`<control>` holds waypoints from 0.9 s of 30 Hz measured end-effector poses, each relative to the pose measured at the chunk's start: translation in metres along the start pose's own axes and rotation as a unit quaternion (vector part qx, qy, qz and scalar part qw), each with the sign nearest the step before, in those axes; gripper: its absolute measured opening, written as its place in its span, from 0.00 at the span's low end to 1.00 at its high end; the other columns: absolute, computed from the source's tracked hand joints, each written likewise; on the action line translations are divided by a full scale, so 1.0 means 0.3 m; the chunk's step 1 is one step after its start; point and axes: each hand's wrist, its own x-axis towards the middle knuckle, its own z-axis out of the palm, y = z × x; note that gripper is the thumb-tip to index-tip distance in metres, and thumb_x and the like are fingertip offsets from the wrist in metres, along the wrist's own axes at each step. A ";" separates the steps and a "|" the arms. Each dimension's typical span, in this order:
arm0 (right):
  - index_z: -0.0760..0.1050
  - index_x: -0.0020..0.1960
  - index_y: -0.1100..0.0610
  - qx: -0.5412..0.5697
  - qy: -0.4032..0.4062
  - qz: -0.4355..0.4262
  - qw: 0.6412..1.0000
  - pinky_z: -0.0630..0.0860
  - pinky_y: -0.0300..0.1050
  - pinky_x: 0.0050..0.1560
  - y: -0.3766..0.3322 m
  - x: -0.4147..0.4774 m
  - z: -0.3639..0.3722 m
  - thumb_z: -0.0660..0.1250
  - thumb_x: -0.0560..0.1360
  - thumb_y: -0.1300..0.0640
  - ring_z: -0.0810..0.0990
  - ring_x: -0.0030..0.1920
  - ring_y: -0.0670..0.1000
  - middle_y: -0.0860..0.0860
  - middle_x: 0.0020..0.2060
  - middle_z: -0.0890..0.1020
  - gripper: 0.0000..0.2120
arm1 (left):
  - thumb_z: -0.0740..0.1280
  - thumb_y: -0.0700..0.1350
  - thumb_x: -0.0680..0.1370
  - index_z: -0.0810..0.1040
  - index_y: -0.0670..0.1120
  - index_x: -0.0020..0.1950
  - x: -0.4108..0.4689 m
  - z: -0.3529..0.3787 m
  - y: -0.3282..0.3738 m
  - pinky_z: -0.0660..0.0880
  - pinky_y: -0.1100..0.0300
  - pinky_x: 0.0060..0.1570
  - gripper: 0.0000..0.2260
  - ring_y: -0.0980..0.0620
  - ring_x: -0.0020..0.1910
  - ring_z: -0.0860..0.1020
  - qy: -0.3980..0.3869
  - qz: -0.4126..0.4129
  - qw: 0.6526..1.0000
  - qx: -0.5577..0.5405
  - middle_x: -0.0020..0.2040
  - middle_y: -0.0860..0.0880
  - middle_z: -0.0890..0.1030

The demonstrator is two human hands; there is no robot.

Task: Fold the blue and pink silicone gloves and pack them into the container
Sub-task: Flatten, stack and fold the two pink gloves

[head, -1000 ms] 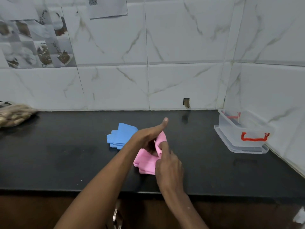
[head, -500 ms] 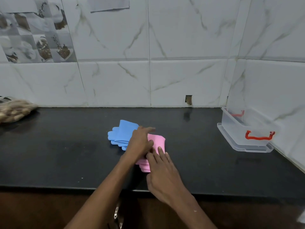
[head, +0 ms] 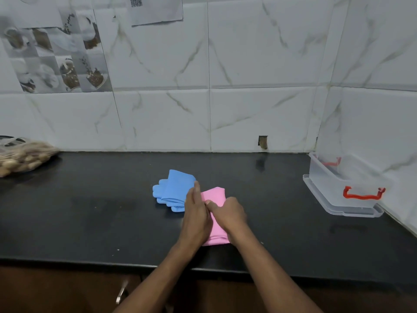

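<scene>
both hands sit on the pink glove [head: 215, 195], which lies folded flat on the black counter [head: 90, 211]; the left hand [head: 195, 216] lies along the glove's left edge with its fingers fairly straight and pressed down, one fingertip reaching up toward the far end of the fold, while the right hand [head: 229, 214] rests on top with its fingers curled under at the knuckles, and whether those fingers actually pinch a layer of the glove or only press on it cannot be told from the head view. pink shows beyond the hands at the far end of the fold and again between the wrists at the near end. just to the left of the grip, and slightly farther from the person, the blue glove [head: 174, 190] lies folded on the counter, its finger ends sticking out to the left and its right edge touching the left hand's fingers. well to the right of the grip, against the tiled side wall, stands the clear plastic container [head: 334, 199] with red handles, lid off and open at the top, apart from both gloves. far to the left of the grip, at the counter's back edge, lies a clear bag of brown lumps [head: 21, 159], too blurred to name
</scene>
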 end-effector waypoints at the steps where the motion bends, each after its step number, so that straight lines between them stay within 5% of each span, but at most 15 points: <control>1: 0.72 0.58 0.61 0.039 -0.010 -0.008 0.999 0.77 0.50 0.53 0.000 0.003 0.005 0.69 0.72 0.42 0.79 0.54 0.58 0.57 0.55 0.80 0.25 | 0.56 0.37 0.81 0.49 0.45 0.80 -0.006 -0.008 0.004 0.65 0.56 0.68 0.28 0.48 0.72 0.64 0.014 -0.004 0.999 -0.032 0.74 0.47 0.61; 5: 0.70 0.55 0.53 0.142 -0.043 -0.075 0.986 0.79 0.57 0.53 0.035 -0.007 0.003 0.70 0.72 0.46 0.80 0.50 0.52 0.52 0.52 0.79 0.18 | 0.57 0.37 0.81 0.47 0.51 0.78 -0.033 -0.041 0.029 0.58 0.79 0.57 0.30 0.62 0.65 0.63 0.064 0.016 0.994 -0.084 0.71 0.53 0.60; 9: 0.74 0.55 0.55 0.276 -0.009 -0.089 0.957 0.81 0.62 0.49 0.048 -0.003 -0.028 0.73 0.72 0.54 0.83 0.49 0.57 0.56 0.52 0.82 0.14 | 0.73 0.48 0.73 0.50 0.50 0.79 -0.047 -0.077 0.075 0.64 0.66 0.62 0.43 0.56 0.70 0.66 0.154 -0.072 0.977 -0.126 0.73 0.51 0.64; 11: 0.75 0.58 0.56 0.359 -0.023 -0.074 0.930 0.82 0.62 0.48 0.037 0.013 -0.058 0.73 0.73 0.57 0.84 0.50 0.58 0.57 0.52 0.83 0.16 | 0.79 0.51 0.67 0.56 0.47 0.78 -0.033 -0.114 0.097 0.74 0.56 0.58 0.47 0.49 0.63 0.75 0.106 -0.184 0.946 -0.243 0.67 0.49 0.73; 14: 0.75 0.62 0.58 0.406 -0.071 -0.072 0.908 0.81 0.64 0.49 -0.019 0.030 -0.077 0.72 0.74 0.61 0.84 0.51 0.61 0.59 0.52 0.84 0.17 | 0.79 0.43 0.68 0.74 0.37 0.65 0.029 -0.180 0.111 0.82 0.48 0.46 0.29 0.40 0.52 0.84 -0.089 -0.280 0.825 -0.482 0.54 0.39 0.84; 17: 0.73 0.63 0.60 0.358 -0.075 -0.055 0.929 0.81 0.63 0.51 -0.104 0.060 -0.058 0.70 0.76 0.56 0.83 0.51 0.61 0.60 0.53 0.83 0.18 | 0.74 0.35 0.71 0.76 0.35 0.61 0.137 -0.240 0.100 0.82 0.45 0.43 0.19 0.38 0.49 0.84 -0.113 -0.275 0.845 -0.444 0.51 0.35 0.84; 21: 0.68 0.66 0.64 0.142 0.027 -0.082 0.986 0.77 0.60 0.58 -0.212 0.124 -0.031 0.68 0.75 0.44 0.78 0.58 0.61 0.60 0.61 0.75 0.29 | 0.72 0.34 0.73 0.75 0.33 0.61 0.334 -0.332 0.069 0.81 0.46 0.46 0.18 0.38 0.50 0.83 -0.093 -0.280 0.872 -0.392 0.54 0.34 0.83; 27: 0.67 0.69 0.61 0.045 0.034 -0.085 0.995 0.72 0.46 0.63 -0.110 0.124 0.006 0.68 0.74 0.50 0.75 0.62 0.57 0.57 0.66 0.71 0.27 | 0.70 0.38 0.77 0.72 0.33 0.66 0.448 -0.374 -0.125 0.77 0.46 0.50 0.19 0.43 0.42 0.80 -0.104 -0.367 0.888 -0.256 0.46 0.38 0.81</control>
